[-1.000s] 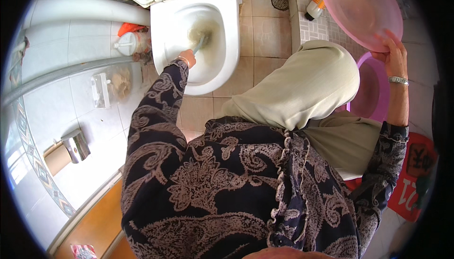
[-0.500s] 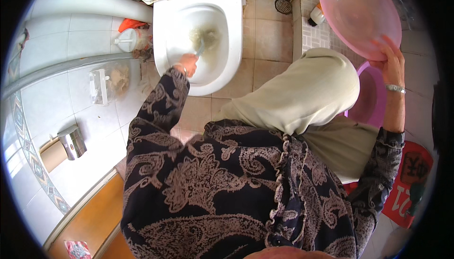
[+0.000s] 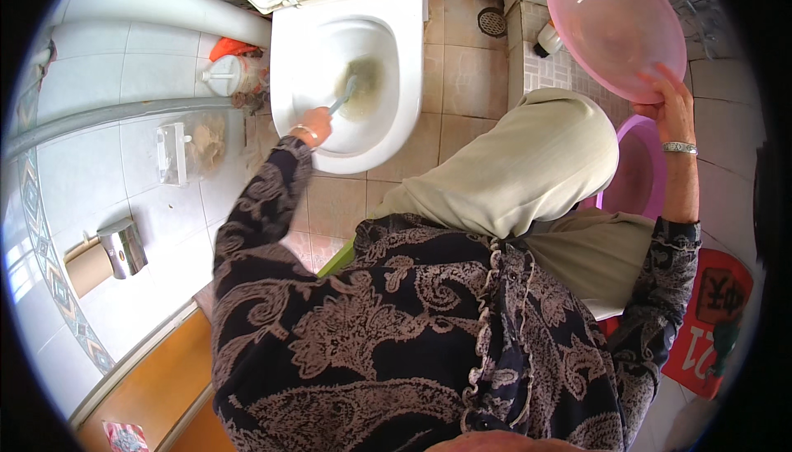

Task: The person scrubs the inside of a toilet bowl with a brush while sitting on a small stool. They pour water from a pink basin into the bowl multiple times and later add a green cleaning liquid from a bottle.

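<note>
Left hand (image 3: 314, 125) wraps tight round a handle (image 3: 341, 103), probably a brush's, angled into the toilet (image 3: 410, 93); right hand (image 3: 672, 105) clasps the pink basin (image 3: 615, 27): stroke low, basin steady!

Tool (image 3: 340, 103) partly in toilet (image 3: 355, 162); floor drain (image 3: 492, 22) between toilet and held basin (image 3: 617, 27).

Your hands (image 3: 317, 122) (image 3: 675, 110): two;
Thin tool (image 3: 341, 101) you hold: one;
Basins (image 3: 619, 27) (image 3: 657, 163): two, one pink, one purple;
Toilet (image 3: 407, 81) before you: one;
Your bracelets (image 3: 307, 133) (image 3: 681, 148): two;
Floor drain (image 3: 492, 22): one
</note>
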{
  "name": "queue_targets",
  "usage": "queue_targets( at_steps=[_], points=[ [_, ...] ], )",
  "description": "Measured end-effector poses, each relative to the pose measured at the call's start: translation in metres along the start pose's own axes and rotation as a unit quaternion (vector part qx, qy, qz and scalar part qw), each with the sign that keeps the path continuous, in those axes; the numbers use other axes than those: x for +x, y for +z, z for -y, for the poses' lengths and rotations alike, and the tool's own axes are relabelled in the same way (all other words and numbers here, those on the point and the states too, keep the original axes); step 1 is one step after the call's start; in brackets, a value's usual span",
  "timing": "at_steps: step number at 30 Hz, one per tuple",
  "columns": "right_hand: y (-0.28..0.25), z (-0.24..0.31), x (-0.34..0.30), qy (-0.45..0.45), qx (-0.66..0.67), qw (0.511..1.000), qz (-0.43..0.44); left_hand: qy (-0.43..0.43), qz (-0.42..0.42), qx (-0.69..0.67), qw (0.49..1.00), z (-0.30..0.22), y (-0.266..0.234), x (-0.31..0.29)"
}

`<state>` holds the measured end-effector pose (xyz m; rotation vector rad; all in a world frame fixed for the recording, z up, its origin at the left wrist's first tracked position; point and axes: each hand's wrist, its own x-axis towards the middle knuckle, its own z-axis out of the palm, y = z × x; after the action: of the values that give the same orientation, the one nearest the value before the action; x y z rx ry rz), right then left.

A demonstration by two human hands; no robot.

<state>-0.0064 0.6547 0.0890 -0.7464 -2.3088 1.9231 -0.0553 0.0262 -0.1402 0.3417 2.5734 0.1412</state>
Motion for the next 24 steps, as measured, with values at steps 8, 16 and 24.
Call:
queue_targets(
  at_steps=[8,16,24],
  points=[
    [-0.004,-0.003,-0.004,0.0,0.028,0.999,-0.029,-0.109,-0.084,0.116,0.984,-0.069,-0.092,-0.099],
    [-0.005,-0.016,-0.006,0.005,0.013,1.0,-0.014,-0.15,-0.181,0.046,0.971,-0.063,-0.038,-0.067],
    [-0.002,-0.011,-0.007,0.014,0.028,0.999,-0.02,-0.027,-0.061,0.052,0.996,-0.121,-0.038,-0.092]
  ],
)
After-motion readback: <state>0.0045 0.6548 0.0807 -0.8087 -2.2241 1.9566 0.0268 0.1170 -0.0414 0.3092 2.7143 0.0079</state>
